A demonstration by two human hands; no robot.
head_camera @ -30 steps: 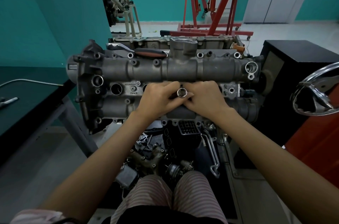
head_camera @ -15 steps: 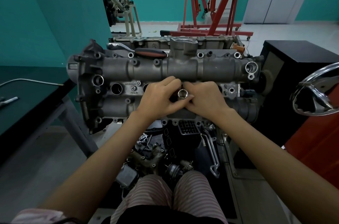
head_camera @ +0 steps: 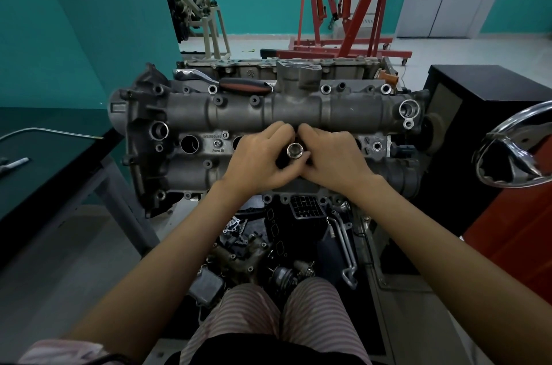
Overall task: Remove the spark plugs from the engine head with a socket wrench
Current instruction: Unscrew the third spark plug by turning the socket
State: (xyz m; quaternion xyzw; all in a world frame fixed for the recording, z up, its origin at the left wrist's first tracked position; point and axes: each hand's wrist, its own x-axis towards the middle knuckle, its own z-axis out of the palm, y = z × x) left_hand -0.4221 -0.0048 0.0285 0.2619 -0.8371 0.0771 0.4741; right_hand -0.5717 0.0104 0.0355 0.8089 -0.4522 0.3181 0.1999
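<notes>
A socket (head_camera: 295, 151) is pinched between the left hand (head_camera: 259, 162) and right hand (head_camera: 334, 163) over the engine head's (head_camera: 185, 113) middle plug well, fingers shifted since a moment ago, suggesting hand-turning; ratchet (head_camera: 239, 86) lies unused behind.

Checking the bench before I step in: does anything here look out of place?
One thing: the socket wrench lies loose along the far edge of the engine head, while both hands turn the socket without it. Nothing looks spilled or broken.
</notes>
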